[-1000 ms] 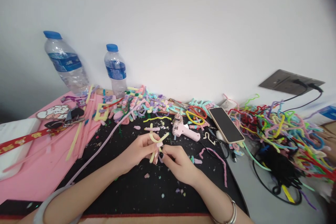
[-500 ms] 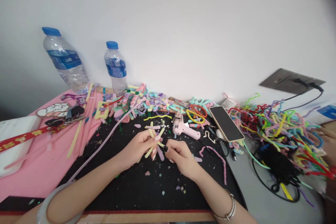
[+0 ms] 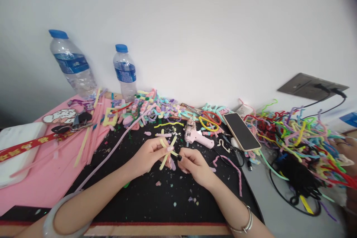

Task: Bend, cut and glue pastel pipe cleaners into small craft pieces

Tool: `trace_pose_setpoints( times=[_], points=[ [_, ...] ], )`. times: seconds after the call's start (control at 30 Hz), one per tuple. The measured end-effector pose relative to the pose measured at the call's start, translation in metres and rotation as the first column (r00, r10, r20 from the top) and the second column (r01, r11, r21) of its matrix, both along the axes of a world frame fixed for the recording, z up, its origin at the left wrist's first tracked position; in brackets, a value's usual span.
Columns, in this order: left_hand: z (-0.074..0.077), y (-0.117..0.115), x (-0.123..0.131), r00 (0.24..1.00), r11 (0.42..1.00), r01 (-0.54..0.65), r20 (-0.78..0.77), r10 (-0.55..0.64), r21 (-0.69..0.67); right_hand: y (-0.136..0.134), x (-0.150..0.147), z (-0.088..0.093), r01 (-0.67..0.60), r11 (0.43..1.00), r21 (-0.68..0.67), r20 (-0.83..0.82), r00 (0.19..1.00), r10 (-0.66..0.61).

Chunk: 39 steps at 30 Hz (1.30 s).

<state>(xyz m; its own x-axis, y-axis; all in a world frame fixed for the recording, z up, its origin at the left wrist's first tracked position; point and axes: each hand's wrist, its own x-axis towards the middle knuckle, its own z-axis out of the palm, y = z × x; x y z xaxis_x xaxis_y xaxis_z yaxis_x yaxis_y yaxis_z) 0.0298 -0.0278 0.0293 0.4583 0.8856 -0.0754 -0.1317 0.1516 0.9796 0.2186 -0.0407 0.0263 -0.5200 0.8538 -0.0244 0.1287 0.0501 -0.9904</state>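
My left hand (image 3: 149,156) and my right hand (image 3: 193,163) meet over the black mat (image 3: 145,197), both pinched on a small yellow pipe-cleaner piece (image 3: 167,151) with crossed ends that stick up and down. A short lilac bit hangs just below it. A long lilac pipe cleaner (image 3: 111,148) runs across the mat to the left of my left hand. A pink glue gun (image 3: 196,138) lies just beyond my hands.
Two water bottles (image 3: 73,65) (image 3: 126,72) stand at the wall. A heap of pastel pipe-cleaner pieces (image 3: 156,108) lies behind the mat, a phone (image 3: 241,131) to the right, a big tangle of coloured pipe cleaners (image 3: 301,137) at far right. Pink sheet (image 3: 41,178) with keys at left.
My hands have shifted slightly and turned the yellow piece, so its ends now stand more upright. Both hands have kept their pinch on it.
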Motion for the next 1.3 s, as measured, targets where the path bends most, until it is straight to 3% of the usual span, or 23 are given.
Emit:
trace_pose_setpoints(
  times=[0.1, 0.33, 0.43, 0.53, 0.9, 1.3],
  points=[
    [-0.001, -0.001, 0.001, 1.0, 1.0, 0.004, -0.03, -0.004, 0.023, -0.001, -0.003, -0.003, 0.007, 1.0, -0.012, -0.004, 1.0, -0.007],
    [-0.006, -0.003, 0.004, 0.98, 0.982, -0.047, -0.182, 0.081, 0.181, -0.011, -0.019, -0.012, 0.189, 0.981, -0.043, -0.127, 0.973, -0.193],
    [-0.007, -0.006, 0.007, 0.969, 0.976, -0.028, -0.233, 0.08, 0.216, -0.015, -0.024, -0.013, 0.212, 0.976, -0.045, -0.098, 0.972, -0.215],
    [-0.008, -0.01, 0.011, 0.963, 0.974, 0.012, -0.267, 0.049, 0.224, -0.018, -0.027, -0.013, 0.276, 0.96, 0.042, -0.038, 0.961, -0.274],
    [-0.01, -0.012, 0.016, 0.99, 0.99, -0.004, -0.139, 0.023, 0.138, -0.015, -0.02, -0.011, 0.392, 0.868, 0.306, 0.1, 0.893, -0.439],
    [-0.007, -0.009, 0.017, 0.998, 0.994, -0.048, -0.038, 0.053, 0.101, -0.01, -0.019, -0.011, 0.418, 0.855, 0.306, 0.079, 0.884, -0.46]
  ],
)
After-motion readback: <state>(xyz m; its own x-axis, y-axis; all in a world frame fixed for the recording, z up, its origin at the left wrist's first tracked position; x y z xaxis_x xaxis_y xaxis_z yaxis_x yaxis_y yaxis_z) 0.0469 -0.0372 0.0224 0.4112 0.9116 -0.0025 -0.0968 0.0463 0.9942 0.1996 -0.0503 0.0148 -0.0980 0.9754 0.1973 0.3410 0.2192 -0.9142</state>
